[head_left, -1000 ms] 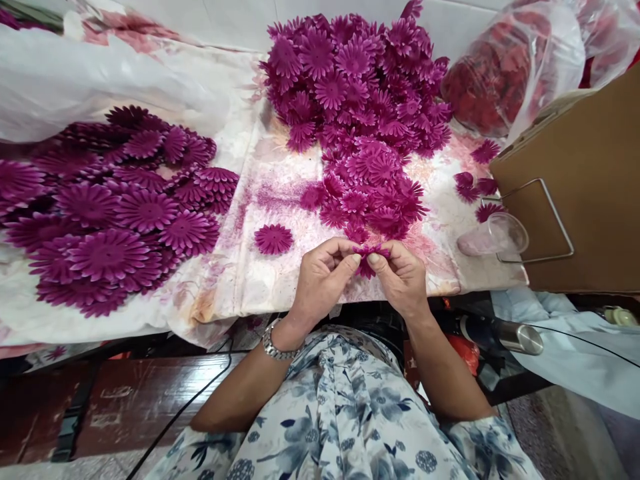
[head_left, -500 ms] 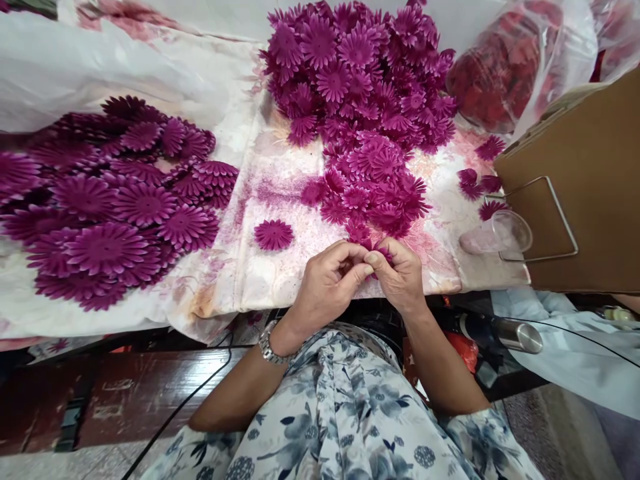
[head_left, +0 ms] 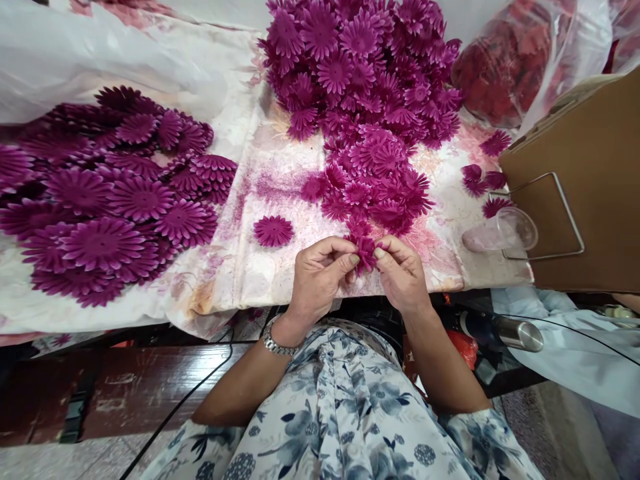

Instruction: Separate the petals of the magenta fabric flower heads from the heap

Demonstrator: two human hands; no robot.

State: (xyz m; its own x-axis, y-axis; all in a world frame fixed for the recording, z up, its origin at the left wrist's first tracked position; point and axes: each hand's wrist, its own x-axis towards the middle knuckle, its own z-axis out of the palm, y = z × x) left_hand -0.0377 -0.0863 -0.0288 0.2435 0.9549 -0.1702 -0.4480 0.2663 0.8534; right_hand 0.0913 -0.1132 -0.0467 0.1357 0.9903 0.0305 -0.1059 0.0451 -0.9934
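Between my hands, above the table's near edge, is a small magenta artificial flower (head_left: 367,255) with its petals bunched upward. My left hand (head_left: 323,273) pinches its left side between thumb and fingers. On the other side, my right hand (head_left: 401,272) grips the petals with thumb and forefinger. Just beyond my fingertips lies a heap of shaped magenta flowers (head_left: 380,173), running back into a taller pile (head_left: 350,67). One flat magenta petal layer (head_left: 273,231) rests alone to the left of my hands.
Flat, stacked petal layers (head_left: 103,243) cover the left of the patterned tablecloth (head_left: 210,267). At right stand a cardboard box (head_left: 585,180), a bent wire frame (head_left: 567,212) and a clear plastic cup (head_left: 517,229). A bag of red petals (head_left: 505,73) sits behind.
My hands have moved slightly apart, and the magenta flower now shows between them. Its petals are spread into view; before, my fingers mostly covered it. The view has shifted slightly.
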